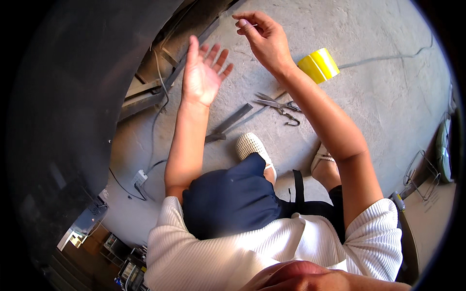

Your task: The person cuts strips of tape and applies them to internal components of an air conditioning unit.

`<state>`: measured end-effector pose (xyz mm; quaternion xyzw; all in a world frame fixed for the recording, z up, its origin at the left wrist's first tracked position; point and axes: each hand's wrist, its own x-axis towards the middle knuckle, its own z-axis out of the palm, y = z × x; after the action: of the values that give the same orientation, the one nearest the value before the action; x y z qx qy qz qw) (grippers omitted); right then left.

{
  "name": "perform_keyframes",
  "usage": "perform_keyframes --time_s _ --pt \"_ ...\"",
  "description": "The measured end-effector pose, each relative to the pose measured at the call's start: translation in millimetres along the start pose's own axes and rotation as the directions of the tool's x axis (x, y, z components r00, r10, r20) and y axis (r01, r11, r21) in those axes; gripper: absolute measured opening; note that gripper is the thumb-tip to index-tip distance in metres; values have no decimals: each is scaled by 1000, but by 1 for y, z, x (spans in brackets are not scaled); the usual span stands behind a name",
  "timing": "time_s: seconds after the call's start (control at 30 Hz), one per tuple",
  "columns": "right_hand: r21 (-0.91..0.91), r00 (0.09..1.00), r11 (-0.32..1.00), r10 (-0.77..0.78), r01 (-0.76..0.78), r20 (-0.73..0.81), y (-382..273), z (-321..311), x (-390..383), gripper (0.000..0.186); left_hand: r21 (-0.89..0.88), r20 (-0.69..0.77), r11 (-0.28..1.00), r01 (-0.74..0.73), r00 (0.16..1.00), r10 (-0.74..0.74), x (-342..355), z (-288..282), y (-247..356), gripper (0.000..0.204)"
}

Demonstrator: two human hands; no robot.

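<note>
1. Head view, hands: left hand (203, 72) is raised, palm open, fingers spread, holding nothing visible. It sits in front of the dark curved panel (63, 121) that fills the left of frame.
2. Right hand (266, 39) is raised higher and to the right, thumb and forefinger pinched together. Possibly a thin clear strip or thread in the pinch; too faint to confirm.
3. Things on the concrete floor (388, 97): scissors (277, 105) lie below the right wrist, between the two forearms. Long axis runs roughly left-right, blades pointing left, handle loops to the right.
4. Yellow tape roll (319, 64) lies just right of the right forearm, well apart from the left hand.
5. Key relation: scissors and tape are both below and behind the fingers, toward the body. Right hand is nearer to both. The scissor handles face the right arm side.
6. Flat metal bar (228, 125) lies diagonally on the floor beside the left forearm, lower-left to upper-right, apart from the scissors.
7. Rest: white shoe (252, 145) below the bar, a sandalled foot (324, 162) right of it. A grey cable (158, 111) runs down to a white plug block (140, 177) at the left.
</note>
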<state>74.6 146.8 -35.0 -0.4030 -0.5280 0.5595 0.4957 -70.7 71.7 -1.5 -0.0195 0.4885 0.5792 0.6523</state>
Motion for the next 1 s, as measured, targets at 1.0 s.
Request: perform_keyframes --time_s 1.0 --pt "-154 997 985 71 -76 -39 -1 71 93 16 422 -135 564 -710 566 813 91 26 32 24"
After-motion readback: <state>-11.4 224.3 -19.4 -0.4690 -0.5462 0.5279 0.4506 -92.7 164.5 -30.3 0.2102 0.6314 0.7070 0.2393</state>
